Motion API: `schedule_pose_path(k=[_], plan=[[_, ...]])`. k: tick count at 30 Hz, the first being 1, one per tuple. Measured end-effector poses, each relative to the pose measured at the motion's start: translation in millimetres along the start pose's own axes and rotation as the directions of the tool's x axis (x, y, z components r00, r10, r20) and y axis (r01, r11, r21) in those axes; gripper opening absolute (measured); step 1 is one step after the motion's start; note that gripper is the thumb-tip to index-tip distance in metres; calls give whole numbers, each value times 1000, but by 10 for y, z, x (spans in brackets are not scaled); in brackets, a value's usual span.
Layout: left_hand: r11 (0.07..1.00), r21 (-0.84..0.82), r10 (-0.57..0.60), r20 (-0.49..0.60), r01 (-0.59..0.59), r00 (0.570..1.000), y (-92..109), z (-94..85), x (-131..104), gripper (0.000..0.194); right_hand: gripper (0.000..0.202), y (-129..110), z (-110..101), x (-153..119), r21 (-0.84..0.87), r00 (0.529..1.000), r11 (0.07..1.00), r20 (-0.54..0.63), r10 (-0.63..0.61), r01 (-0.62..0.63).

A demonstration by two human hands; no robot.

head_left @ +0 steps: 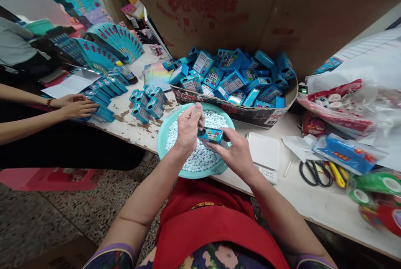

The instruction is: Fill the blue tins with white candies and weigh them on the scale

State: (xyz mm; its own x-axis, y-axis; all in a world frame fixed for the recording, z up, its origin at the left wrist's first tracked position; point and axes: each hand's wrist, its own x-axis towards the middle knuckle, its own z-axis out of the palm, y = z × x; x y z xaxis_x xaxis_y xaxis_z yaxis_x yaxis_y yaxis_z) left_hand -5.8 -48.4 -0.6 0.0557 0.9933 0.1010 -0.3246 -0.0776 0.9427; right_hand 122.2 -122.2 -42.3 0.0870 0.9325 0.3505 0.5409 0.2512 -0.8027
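1. Here's the white, worn-topped counter point(286, 191) above a speckled floor point(72, 214); a co-worker's hands point(75, 107) are at left.
2. Behind the green basin point(161, 137) of pale sweets point(200, 161) stands a carton point(225, 105) heaped with blue tins; the scale point(264, 156) sits right.
3. And the tin point(214, 134), over the basin, in the right hand's point(239, 152) fingers: label up, labelled face running left-right, dark spot leftward.
4. Left hand point(188, 129) beside it, fingers curled; can't tell what they grasp.

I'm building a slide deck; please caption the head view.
Right hand holding a blue tin over a basin of pale pellets, left hand at its end; a carton of tins beyond.
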Motion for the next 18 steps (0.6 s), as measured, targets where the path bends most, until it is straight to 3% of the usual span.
schedule_pose_path(k=[4,7,8,10,11,13,15,18], plan=[[999,-11,-46,17,46,999,15,38,27,55,32,15,18,9,18,1000,1000,8,24,-24],[996,-49,-73,-40,71,997,-37,-37,63,52,33,33,-58,-29,92,996,992,-12,83,-81],[998,-12,-70,-60,69,996,-69,-102,71,50,34,48,-119,-61,127,994,987,-24,104,-101],[973,225,-47,-19,50,999,-157,-290,69,44,36,110,-295,-163,191,987,972,-62,149,-135],[911,411,-39,50,15,998,-215,-405,57,39,37,165,-402,-232,213,980,965,-95,175,-152],[670,731,-58,226,-130,972,-351,-637,12,27,39,329,-624,-392,233,957,955,-183,226,-181],[489,851,-94,272,-194,958,-492,-823,-50,35,41,554,-814,-558,227,918,950,-285,276,-215],[407,897,-128,246,-175,961,-629,-945,-136,40,42,926,-967,-747,185,858,942,-393,331,-279]])
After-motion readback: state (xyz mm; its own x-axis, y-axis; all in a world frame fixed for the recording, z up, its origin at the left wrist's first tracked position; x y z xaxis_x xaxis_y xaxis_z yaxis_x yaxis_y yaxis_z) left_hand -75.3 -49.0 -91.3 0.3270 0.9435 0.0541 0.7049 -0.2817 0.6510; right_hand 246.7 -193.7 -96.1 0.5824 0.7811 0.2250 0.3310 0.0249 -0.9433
